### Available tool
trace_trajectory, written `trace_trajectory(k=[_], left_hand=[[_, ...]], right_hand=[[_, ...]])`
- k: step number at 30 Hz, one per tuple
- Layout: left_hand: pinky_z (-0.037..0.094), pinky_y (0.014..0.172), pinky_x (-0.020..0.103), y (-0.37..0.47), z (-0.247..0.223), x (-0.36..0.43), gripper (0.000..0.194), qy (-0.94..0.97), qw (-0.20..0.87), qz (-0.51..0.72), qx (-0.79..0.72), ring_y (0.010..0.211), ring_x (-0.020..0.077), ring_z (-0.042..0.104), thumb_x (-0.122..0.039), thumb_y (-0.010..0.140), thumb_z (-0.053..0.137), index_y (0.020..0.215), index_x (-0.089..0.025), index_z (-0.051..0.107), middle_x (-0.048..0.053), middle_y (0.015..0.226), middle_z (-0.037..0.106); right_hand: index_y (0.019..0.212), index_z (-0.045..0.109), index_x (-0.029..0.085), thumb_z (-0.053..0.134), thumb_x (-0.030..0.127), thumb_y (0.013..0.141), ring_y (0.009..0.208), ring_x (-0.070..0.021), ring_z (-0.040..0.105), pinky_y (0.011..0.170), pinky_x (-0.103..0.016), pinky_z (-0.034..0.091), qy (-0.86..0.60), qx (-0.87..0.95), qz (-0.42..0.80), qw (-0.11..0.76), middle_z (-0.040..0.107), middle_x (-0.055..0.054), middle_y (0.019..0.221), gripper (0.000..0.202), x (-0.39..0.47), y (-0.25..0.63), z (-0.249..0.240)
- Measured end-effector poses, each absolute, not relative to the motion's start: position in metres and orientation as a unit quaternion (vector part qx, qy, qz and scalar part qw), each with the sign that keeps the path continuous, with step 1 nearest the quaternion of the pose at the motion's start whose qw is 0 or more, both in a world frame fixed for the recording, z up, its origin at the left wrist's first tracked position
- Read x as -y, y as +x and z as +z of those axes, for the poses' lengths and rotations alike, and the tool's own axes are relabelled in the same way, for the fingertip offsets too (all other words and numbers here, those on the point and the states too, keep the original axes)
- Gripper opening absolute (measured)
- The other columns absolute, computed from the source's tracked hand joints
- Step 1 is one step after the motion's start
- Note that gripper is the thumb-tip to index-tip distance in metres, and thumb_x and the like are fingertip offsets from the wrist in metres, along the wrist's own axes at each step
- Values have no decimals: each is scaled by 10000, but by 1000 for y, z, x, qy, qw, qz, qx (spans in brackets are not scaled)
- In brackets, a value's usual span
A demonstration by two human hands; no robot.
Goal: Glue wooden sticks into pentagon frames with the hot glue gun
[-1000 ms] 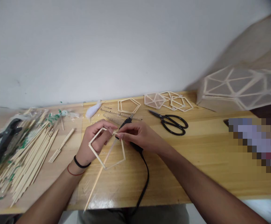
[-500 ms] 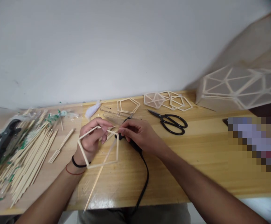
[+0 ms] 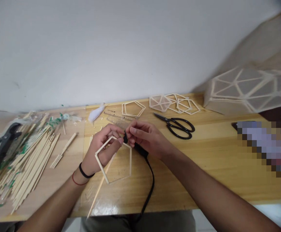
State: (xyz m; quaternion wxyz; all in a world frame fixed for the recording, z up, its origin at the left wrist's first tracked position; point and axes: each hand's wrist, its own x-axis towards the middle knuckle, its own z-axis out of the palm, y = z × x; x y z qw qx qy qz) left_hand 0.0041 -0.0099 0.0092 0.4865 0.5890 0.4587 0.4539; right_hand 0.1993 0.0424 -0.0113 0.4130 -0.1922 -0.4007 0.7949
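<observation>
A pentagon frame of thin wooden sticks (image 3: 131, 162) hangs tilted over the table, pinched near its top corner between the thumb and fingers of my left hand (image 3: 103, 148). Fingertips of my right hand (image 3: 148, 137) are closed in a pinch close beside the left ones; anything between them is too small to make out. Beneath the right hand lies a black corded tool (image 3: 140, 150), partly covered, its kind unclear. One long wooden stick (image 3: 97, 197) lies behind the frame and reaches toward the table's front edge.
Several wooden sticks (image 3: 35, 167) are piled at left beside black-handled pliers (image 3: 3, 151). Black scissors (image 3: 179, 126) lie right of my hands. Pentagon frames (image 3: 133, 109), a covered panel (image 3: 160, 103) and a white bag (image 3: 96, 112) sit along the wall. A large covered stick structure (image 3: 246, 90) stands at right.
My left hand has moved right with the pentagon frame, which now hangs slightly lower and further right. Both hands' fingertips have come closer together. The right hand has shifted only a little.
</observation>
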Motion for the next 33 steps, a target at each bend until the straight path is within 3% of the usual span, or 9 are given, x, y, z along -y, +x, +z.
trace_trajectory(k=[8, 17, 26, 33], left_hand=[[471, 582, 215, 7, 14, 13, 178, 604, 521, 429, -424, 594, 91, 606, -323, 1008, 725, 931, -180, 654, 37, 830, 783], [511, 617, 220, 11, 13, 12, 200, 604, 534, 420, -417, 665, 117, 707, -341, 1005, 736, 900, -190, 656, 52, 866, 838], [457, 527, 192, 11, 17, 12, 219, 594, 538, 425, -420, 561, 85, 601, -344, 995, 747, 879, -179, 662, 51, 819, 823], [475, 538, 189, 11, 17, 13, 214, 590, 551, 422, -412, 577, 85, 605, -344, 1007, 732, 899, -168, 674, 72, 855, 828]], right_hand=[[896, 742, 167, 925, 223, 808, 613, -87, 605, 585, -212, 485, -160, 395, 809, 406, 678, 28, 758, 210, -39, 196, -13], [884, 694, 171, 898, 237, 828, 560, -75, 554, 541, -196, 429, -139, 399, 816, 395, 663, 39, 701, 222, -37, 196, -10], [955, 739, 179, 863, 241, 866, 553, -79, 538, 550, -208, 479, -143, 396, 815, 398, 637, 56, 668, 165, -37, 197, -11], [1009, 756, 173, 835, 300, 908, 602, -104, 588, 586, -228, 513, -133, 386, 828, 385, 651, 37, 687, 180, -37, 200, -8]])
